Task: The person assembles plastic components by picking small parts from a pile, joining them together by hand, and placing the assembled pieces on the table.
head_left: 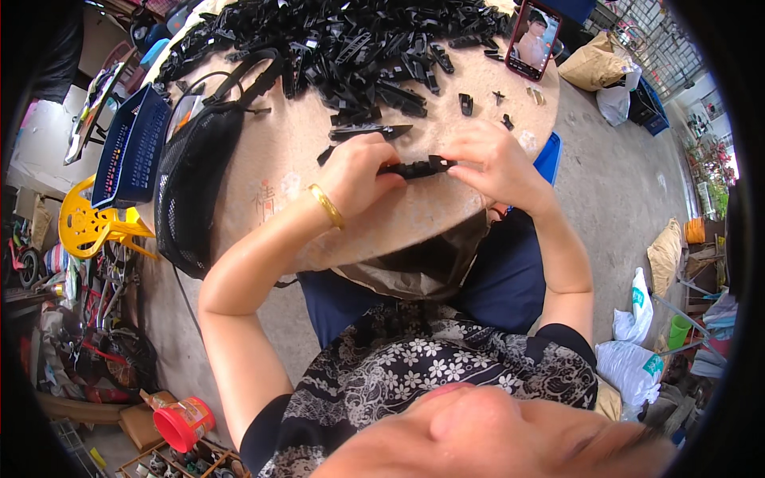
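A narrow black plastic part (pixel 421 169) lies between my two hands, just above the near side of the round table (pixel 271 159). My left hand (pixel 360 174), with a gold bangle at the wrist, is closed on the part's left end. The fingers of my right hand (pixel 488 163) pinch its right end. Close beyond my left hand lies another long black piece (pixel 373 131). Past my right hand are a few small black bits, one of them a short block (pixel 465 104). A large heap of similar black plastic parts (pixel 351 48) covers the table's far side.
A phone (pixel 533 40) with a lit screen stands at the table's far right edge. On the left are a black mesh bag (pixel 199 175), a dark blue basket (pixel 131 151) and a yellow stool (pixel 84 219). An open sack (pixel 422 259) hangs below the near edge, over my lap.
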{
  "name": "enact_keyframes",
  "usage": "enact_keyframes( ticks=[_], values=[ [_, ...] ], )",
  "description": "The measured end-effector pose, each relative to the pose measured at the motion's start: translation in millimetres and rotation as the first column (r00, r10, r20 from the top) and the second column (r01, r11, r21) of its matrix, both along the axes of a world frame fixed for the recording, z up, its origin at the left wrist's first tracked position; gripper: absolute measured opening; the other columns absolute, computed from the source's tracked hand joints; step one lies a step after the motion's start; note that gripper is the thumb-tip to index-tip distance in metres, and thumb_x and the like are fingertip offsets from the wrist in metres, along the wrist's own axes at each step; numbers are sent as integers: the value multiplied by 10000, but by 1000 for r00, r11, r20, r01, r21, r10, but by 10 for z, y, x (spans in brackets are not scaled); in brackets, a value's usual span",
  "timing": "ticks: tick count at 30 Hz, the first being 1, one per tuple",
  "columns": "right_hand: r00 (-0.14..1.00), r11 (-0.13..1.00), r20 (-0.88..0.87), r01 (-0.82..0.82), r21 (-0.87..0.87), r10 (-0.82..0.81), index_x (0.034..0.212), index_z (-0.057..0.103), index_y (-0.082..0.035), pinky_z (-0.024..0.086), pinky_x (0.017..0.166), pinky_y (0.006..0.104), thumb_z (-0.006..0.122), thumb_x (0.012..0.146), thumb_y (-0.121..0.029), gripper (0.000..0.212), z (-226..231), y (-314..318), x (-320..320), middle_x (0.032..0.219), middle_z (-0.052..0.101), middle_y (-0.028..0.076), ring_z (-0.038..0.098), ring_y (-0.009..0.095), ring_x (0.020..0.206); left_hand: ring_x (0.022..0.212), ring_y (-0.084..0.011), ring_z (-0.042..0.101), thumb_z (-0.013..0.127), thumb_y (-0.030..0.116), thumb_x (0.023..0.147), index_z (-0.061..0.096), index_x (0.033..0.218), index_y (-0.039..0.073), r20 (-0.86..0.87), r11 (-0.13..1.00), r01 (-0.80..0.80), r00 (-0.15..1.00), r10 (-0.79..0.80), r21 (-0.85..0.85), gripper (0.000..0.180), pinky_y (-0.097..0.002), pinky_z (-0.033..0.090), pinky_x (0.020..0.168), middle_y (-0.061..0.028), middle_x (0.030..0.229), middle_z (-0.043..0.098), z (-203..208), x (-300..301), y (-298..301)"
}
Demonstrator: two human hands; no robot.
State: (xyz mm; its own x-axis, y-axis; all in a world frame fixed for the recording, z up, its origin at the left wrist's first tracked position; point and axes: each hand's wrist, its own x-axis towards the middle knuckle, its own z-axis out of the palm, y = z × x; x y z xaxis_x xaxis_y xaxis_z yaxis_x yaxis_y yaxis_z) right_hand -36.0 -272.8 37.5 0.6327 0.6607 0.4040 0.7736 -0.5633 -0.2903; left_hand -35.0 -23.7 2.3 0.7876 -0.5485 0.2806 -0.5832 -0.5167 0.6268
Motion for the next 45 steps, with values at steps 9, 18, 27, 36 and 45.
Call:
enact_keyframes(
  ticks=[9, 18, 27, 36, 45],
  values=[
    [990, 989, -64, -119, 85, 124, 879, 688, -25, 459, 783, 391, 687, 668, -68, 215, -147, 196, 36, 845, 625, 100, 561, 299, 867, 742, -335, 589, 763, 103, 660, 642, 795, 6, 172, 1000, 23, 985, -19, -22, 206, -379, 480, 651, -121, 771, 576, -50, -22, -77],
    [936, 992, -347, -10, 124, 52, 909, 678, -1, 499, 734, 350, 737, 683, -117, 261, -126, 195, -15, 880, 659, 112, 611, 258, 821, 800, -314, 600, 769, 175, 671, 663, 817, 29, -39, 996, 94, 995, -93, 7, 232, -380, 484, 700, -133, 804, 605, 51, 81, 67],
    [903, 992, -420, -51, 118, 96, 948, 671, -3, 490, 659, 288, 758, 710, -189, 314, -112, 137, 83, 795, 660, 99, 627, 198, 722, 629, -189, 520, 813, 205, 682, 653, 860, 30, -22, 992, -78, 996, 81, 96, 296, -291, 465, 614, -77, 740, 567, 94, 222, 225],
    [991, 989, -117, -47, 142, 64, 889, 666, -23, 478, 671, 356, 735, 711, -180, 248, -238, 287, 7, 808, 618, 97, 586, 261, 752, 808, -325, 600, 747, 175, 699, 637, 788, 34, 20, 998, 37, 999, -39, 55, 200, -395, 486, 710, -132, 823, 598, 26, 15, 10],
    [969, 994, -245, 11, 111, 17, 861, 674, -36, 476, 656, 359, 741, 703, -181, 224, -209, 228, -16, 795, 603, 88, 582, 257, 751, 772, -321, 604, 754, 163, 699, 621, 759, 23, -38, 997, 74, 997, -74, 8, 202, -379, 485, 681, -134, 803, 595, 14, 35, 39]
  ],
)
